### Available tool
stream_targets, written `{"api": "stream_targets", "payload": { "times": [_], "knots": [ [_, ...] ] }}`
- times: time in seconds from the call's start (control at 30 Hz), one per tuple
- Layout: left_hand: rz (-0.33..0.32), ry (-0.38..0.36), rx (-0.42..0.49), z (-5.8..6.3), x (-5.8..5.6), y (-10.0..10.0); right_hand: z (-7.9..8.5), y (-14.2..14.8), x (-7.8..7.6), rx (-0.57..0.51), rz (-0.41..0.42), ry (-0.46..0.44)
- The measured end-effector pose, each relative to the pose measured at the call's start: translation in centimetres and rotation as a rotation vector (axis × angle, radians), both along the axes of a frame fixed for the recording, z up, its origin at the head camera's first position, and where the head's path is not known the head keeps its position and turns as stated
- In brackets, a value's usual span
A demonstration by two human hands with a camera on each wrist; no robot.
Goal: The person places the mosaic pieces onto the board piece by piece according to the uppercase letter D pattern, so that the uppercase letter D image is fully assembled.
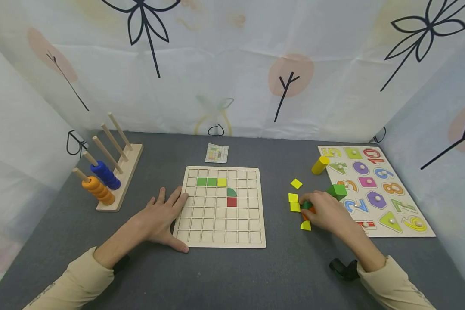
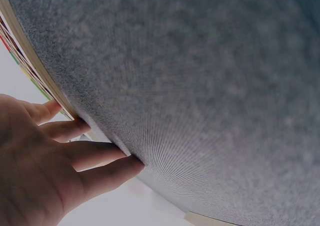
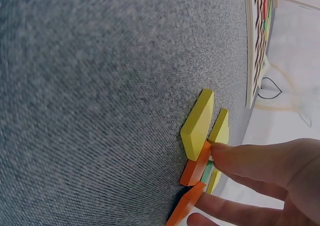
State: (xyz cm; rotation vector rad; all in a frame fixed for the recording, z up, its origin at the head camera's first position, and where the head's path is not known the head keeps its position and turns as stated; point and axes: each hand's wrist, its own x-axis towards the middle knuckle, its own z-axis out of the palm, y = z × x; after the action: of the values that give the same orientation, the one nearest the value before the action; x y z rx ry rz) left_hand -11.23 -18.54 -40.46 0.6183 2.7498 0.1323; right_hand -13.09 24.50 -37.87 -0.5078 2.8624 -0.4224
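My left hand (image 1: 160, 219) rests with spread fingers at the left edge of a pale wooden grid board (image 1: 217, 246). On the board sit two green squares, a yellow square (image 1: 222, 182), a green quarter-round piece (image 1: 231, 192) and a red square (image 1: 231, 202). To the right, my right hand (image 1: 325, 211) reaches into a small group of tiles, its thumb and fingertips at orange tiles (image 3: 195, 172) and a green tile (image 3: 206, 172); I cannot tell whether it pinches one. Beside them lie yellow squares (image 1: 295, 207) and a yellow quarter-round piece (image 1: 305, 225).
A small pattern card (image 1: 217, 153) lies behind the board. At left stands a peg rack (image 1: 129, 165) with orange rings (image 1: 98, 189) and blue rings (image 1: 106, 175). On the right are a number puzzle (image 1: 404, 211), a green block (image 1: 337, 192) and a yellow cylinder (image 1: 320, 165). Printed cloth (image 1: 224, 64) surrounds the table.
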Motion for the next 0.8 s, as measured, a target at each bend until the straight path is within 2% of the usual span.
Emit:
{"api": "stream_targets", "payload": {
  "times": [0.43,0.8],
  "knots": [
    [0.000,0.000,0.005,0.0,0.1,0.0,0.0,0.0,-0.4,0.012,0.007,-0.071],
    [-0.004,0.007,0.019,-0.1,0.0,-0.2,0.0,-0.1,-1.1,-0.037,-0.057,-0.096]
  ]
}}
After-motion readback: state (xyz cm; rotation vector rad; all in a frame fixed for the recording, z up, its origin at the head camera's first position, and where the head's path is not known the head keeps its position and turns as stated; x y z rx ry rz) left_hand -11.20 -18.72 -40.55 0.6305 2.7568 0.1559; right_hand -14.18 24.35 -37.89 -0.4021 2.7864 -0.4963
